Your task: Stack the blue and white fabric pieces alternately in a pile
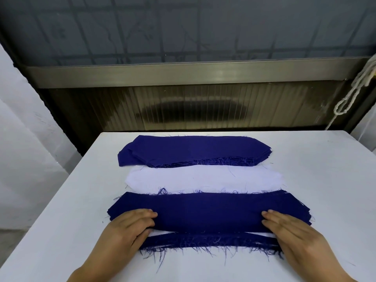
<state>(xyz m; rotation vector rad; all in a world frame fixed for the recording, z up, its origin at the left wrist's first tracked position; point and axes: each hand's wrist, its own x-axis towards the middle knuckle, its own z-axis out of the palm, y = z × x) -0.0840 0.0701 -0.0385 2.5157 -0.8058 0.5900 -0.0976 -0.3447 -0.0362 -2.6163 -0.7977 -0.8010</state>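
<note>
Three groups of fabric lie across the white table (325,180). At the back is a stack of dark blue pieces (193,150). In the middle lies a stack of white pieces (203,179). Nearest me is the mixed pile (207,212), with a blue piece on top, a white layer showing at its front edge and frayed blue edges below. My left hand (130,226) grips the top blue piece at its left end, thumb under the front edge. My right hand (289,228) lies on the right end, fingers fairly straight on the cloth.
A metal rail and ribbed panel (193,106) run behind the table's far edge. A white cord (345,98) hangs at the upper right. Loose blue threads (203,253) trail from the near pile onto the table.
</note>
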